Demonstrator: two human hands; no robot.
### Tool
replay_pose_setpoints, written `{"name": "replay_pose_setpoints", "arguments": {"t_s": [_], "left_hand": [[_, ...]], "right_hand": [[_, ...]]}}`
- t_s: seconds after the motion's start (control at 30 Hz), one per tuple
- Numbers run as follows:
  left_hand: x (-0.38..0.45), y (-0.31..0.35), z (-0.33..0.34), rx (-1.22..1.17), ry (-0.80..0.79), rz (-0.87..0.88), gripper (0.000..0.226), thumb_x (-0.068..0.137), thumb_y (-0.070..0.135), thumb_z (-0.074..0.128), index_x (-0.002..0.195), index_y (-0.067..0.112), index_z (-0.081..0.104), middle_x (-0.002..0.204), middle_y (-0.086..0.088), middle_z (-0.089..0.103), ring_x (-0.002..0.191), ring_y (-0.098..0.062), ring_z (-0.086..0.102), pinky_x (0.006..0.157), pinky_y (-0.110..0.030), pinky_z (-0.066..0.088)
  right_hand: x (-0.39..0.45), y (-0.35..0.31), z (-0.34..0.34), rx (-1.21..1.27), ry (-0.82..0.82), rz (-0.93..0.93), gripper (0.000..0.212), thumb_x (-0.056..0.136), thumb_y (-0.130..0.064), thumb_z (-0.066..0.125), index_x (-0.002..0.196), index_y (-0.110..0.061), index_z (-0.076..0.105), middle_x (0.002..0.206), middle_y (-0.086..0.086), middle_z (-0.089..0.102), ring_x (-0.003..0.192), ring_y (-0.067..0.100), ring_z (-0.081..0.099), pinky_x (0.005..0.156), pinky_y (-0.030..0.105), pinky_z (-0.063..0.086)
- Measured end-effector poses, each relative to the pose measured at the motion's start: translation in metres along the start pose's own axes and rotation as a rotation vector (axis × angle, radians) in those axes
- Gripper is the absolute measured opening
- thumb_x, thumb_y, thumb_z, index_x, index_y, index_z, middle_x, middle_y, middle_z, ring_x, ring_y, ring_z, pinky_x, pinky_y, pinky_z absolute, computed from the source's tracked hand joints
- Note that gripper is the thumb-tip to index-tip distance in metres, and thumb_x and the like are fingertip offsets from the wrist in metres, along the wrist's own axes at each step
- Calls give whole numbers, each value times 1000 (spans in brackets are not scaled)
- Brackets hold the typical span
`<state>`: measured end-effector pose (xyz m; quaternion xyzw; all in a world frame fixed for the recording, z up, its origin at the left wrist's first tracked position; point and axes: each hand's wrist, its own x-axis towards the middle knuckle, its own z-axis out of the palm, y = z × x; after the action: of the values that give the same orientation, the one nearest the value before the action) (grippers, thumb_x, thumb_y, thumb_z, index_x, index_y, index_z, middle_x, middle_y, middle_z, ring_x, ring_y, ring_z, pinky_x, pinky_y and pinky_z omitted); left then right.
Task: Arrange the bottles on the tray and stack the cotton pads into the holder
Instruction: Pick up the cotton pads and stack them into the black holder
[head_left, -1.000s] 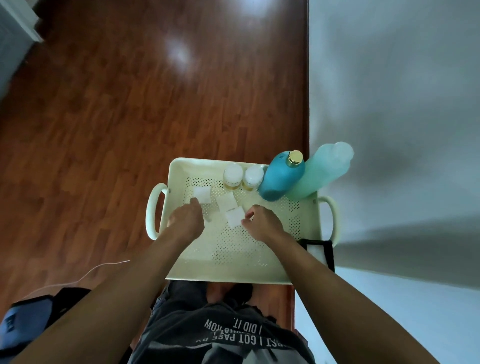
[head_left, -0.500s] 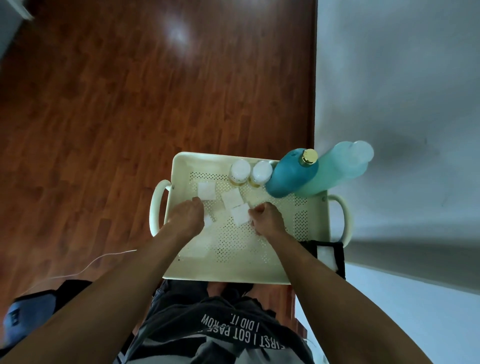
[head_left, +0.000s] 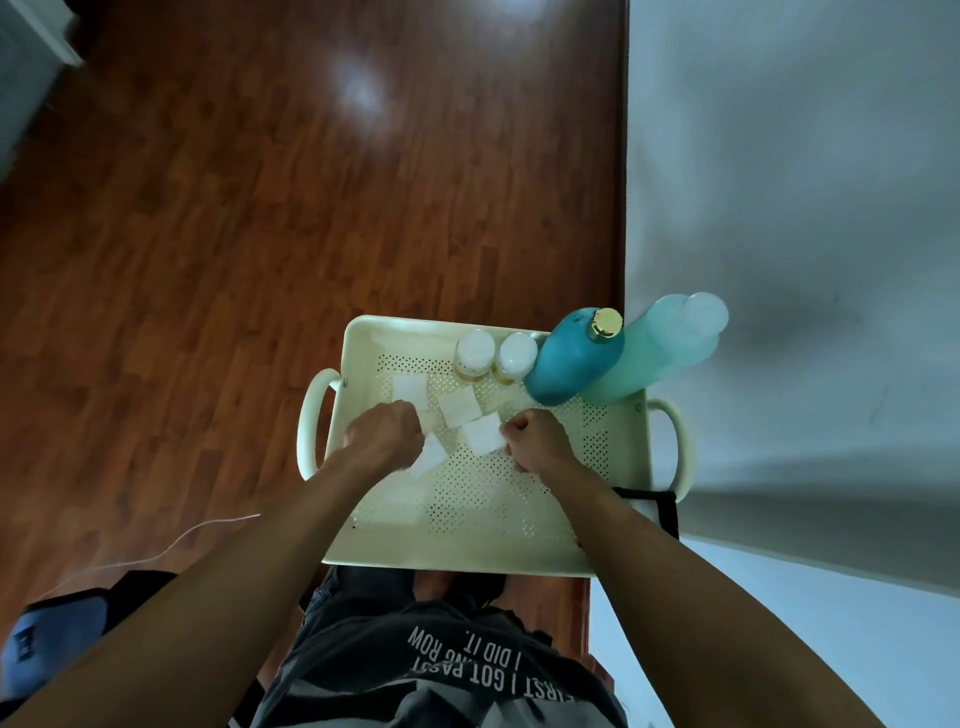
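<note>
Closest of all is a dark shirt (head_left: 441, 670) with white letters on it, and a blue and black bag (head_left: 57, 639) lies on the wood floor (head_left: 218, 249) to the left with a thin white cord (head_left: 171, 545) near it. 2 bare arms reach out over a cream tray (head_left: 467, 540) that has small holes in its bottom and a loop handle at each end. The left hand (head_left: 385, 435) is curled, knuckles up, and a white cotton pad (head_left: 429, 457) sticks out from under it on the right side; I cannot tell if the fingers grip the pad or just rest on it. The right hand (head_left: 535, 439) is curled into a loose fist and its fingertips touch the edge of a second cotton pad (head_left: 484, 434) that lies flat on the tray. A third pad (head_left: 460, 408) lies just past that one, and a fourth pad (head_left: 410, 387) lies farther left. At the far side of the tray stand 2 small jars (head_left: 474, 353) with white lids, side by side. Right of them is a dark blue bottle (head_left: 576, 366) with a gold cap, and next to it a pale blue bottle (head_left: 660, 345) by the grey wall (head_left: 805, 182). A black thing (head_left: 670, 512) peeks out by the tray's near right corner, too hidden to tell what it is
</note>
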<state>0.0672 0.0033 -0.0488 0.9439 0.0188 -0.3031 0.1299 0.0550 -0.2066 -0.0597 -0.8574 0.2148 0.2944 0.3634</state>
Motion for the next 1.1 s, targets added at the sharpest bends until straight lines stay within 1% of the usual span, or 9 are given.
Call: {"name": "replay_pose_setpoints", "arguments": {"t_s": [0.13,0.27,0.4,0.47,0.57,0.73,0.87,1.0,1.1], "left_hand": [[-4,8,1,-152,-38,-20,19,93,22,65,84,10,76,77,-1,76,68,-17,71,69,-36,61],[-12,19,3,-283,-50,-20,20,93,27,67,86,11,77,80,2,77,66,-9,67,57,-24,49],[-21,29,3,-367,-48,-28,21,95,27,66,85,12,78,82,4,77,69,-9,67,59,-25,49],[-26,34,4,-411,-40,-26,21,95,28,65,86,13,78,81,4,76,71,-10,67,59,-25,48],[-33,40,6,-479,-4,-17,20,93,28,69,85,12,78,81,1,74,72,-13,64,60,-26,45],[-45,52,13,-643,6,-31,18,90,24,71,85,8,76,87,-7,74,70,-17,61,64,-28,45],[-54,68,18,-759,-31,-38,19,90,22,70,80,6,71,82,-6,70,72,-19,59,64,-27,43],[-66,86,22,-852,-98,-24,15,90,25,69,81,12,70,79,-2,67,62,-13,52,54,-23,38],[-72,98,26,-903,-135,-3,15,91,26,68,85,12,70,77,-2,65,62,-15,48,54,-23,36]], "right_hand": [[-7,-4,-19,-62,-32,-43,21,100,-25,57,107,-8,68,94,9,73,81,28,74,79,49,62],[-16,-6,-43,-156,-79,-94,25,100,-21,53,102,-1,67,83,9,72,72,27,75,73,47,64],[-29,-6,-66,-307,-62,-167,32,99,-21,48,78,-4,65,69,10,70,62,23,73,64,38,64],[-37,-3,-76,-348,-3,-196,35,97,-23,49,63,-14,53,57,3,60,54,19,67,55,31,56],[-48,3,-91,-392,72,-242,38,95,-26,53,58,-18,48,55,-1,54,52,14,53,48,27,40],[-68,19,-115,-310,134,-276,39,92,-25,55,56,-13,47,54,1,53,51,16,47,50,30,34],[-84,37,-130,-185,137,-259,41,90,-26,56,54,-17,39,50,-4,39,49,13,36,51,30,29],[-99,64,-144,63,124,-188,30,91,-28,62,68,-8,62,59,-2,51,52,12,42,53,28,35],[-113,89,-149,205,147,-122,15,91,-31,66,82,-21,74,61,-8,62,49,10,50,41,23,40]]}}
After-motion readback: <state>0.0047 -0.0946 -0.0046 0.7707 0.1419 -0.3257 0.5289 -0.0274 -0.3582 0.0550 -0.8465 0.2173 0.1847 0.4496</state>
